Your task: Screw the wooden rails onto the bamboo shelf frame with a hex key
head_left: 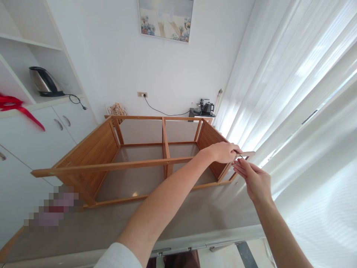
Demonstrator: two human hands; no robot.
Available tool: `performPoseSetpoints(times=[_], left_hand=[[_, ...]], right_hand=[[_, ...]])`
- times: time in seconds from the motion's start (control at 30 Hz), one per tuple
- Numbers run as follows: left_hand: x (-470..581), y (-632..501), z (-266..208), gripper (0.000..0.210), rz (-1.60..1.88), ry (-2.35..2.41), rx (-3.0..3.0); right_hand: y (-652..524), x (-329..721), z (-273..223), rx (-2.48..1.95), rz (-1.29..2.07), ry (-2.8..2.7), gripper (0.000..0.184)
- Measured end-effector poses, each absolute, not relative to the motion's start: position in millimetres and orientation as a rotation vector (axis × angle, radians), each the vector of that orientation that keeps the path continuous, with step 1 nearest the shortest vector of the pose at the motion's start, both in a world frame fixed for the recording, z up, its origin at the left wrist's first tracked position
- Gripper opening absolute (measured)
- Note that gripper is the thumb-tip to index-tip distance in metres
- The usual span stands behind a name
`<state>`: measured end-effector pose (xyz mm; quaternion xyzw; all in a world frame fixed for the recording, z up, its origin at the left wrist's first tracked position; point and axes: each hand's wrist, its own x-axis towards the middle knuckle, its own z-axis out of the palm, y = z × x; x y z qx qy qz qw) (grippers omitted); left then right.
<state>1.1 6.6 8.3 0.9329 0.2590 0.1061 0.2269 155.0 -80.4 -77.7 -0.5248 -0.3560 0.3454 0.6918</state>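
My left hand [223, 152] has its grip closed over the right end of the wooden frame [111, 163]'s front rail, whose long axis runs leftward, while my right hand [252, 178], just below that corner, pinches a thin tool I can't identify.

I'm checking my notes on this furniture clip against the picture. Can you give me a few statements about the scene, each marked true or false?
1. The left hand rests on the right end of the wooden frame. True.
2. The right hand is at the frame's left end. False: it is at the right end, just below the left hand, its fingers on a small thin thing that is too small to tell.
3. A steel kettle stands on the white shelf at the left. True.
4. The frame is painted white. False: it is brown wood.
5. A picture hangs on the wall. True.
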Motion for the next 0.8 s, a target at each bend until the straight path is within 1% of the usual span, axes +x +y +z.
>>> performPoseSetpoints(times=[0.1, 0.3, 0.47, 0.53, 0.6, 0.67, 0.73, 0.8], left_hand=[[1, 6, 8, 0.046, 0.317, 0.706, 2.56], [0, 5, 8, 0.047, 0.312, 0.699, 2.569], [0, 5, 10, 0.046, 0.296, 0.723, 2.582], [0, 4, 10, 0.046, 0.302, 0.737, 2.611], [0, 3, 9, 0.044, 0.318, 0.746, 2.635], [0, 3, 8, 0.042, 0.33, 0.75, 2.65], [0, 2, 7, 0.042, 0.33, 0.746, 2.667], [0, 1, 7, 0.042, 0.326, 0.749, 2.669]], right_hand=[[-84, 156, -72, -1.266, 0.653, -0.892, 0.039], [-84, 159, -64, -1.313, 0.67, -0.929, 0.04], [-84, 161, -67, -1.373, 0.602, -1.022, 0.04], [-84, 165, -71, -1.495, 0.422, -1.151, 0.038], [-84, 172, -77, -1.616, 0.09, -1.329, 0.036], [-82, 180, -83, -1.616, -0.218, -1.506, 0.038], [-78, 188, -86, -1.573, -0.297, -1.615, 0.039], [-74, 194, -84, -1.548, -0.131, -1.643, 0.039]])
